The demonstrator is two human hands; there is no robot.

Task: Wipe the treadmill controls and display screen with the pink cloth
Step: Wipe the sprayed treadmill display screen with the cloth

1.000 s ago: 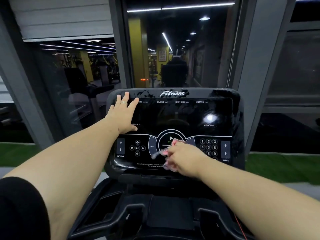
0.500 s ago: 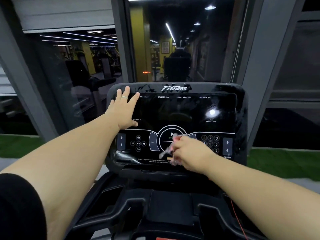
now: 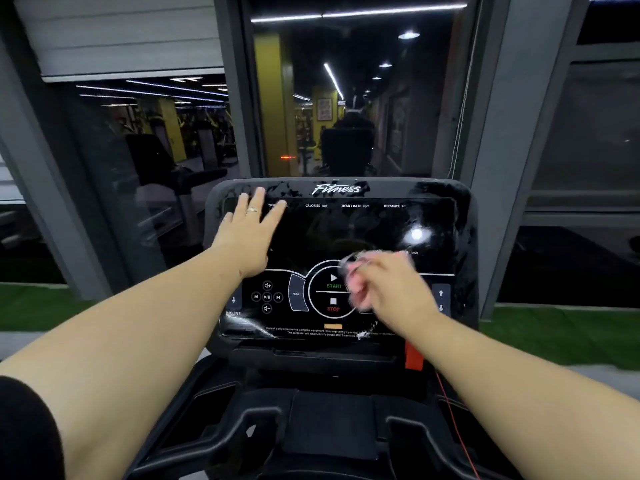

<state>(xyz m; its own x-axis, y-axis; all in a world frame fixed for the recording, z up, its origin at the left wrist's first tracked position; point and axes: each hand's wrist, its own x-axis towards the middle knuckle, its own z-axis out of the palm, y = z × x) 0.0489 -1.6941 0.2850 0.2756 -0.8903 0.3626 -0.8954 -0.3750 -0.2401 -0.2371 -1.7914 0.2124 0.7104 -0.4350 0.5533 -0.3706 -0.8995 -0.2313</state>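
Observation:
The black treadmill console stands straight ahead, its dark display screen above the controls with START and STOP marks. My left hand rests flat with spread fingers on the screen's upper left corner. My right hand grips the pink cloth, blurred with motion, against the panel just right of the START button. It covers the number keypad. Wet streaks show along the panel's lower edge.
A red safety key with a thin red cord hangs below the console's right side. Black handlebars and a tray lie beneath. Grey window pillars and dark glass stand behind; green turf runs outside.
My right hand has swept the cloth from the lower centre of the panel up and to the right. The left hand stays pressed on the screen's corner. The view has shifted slightly.

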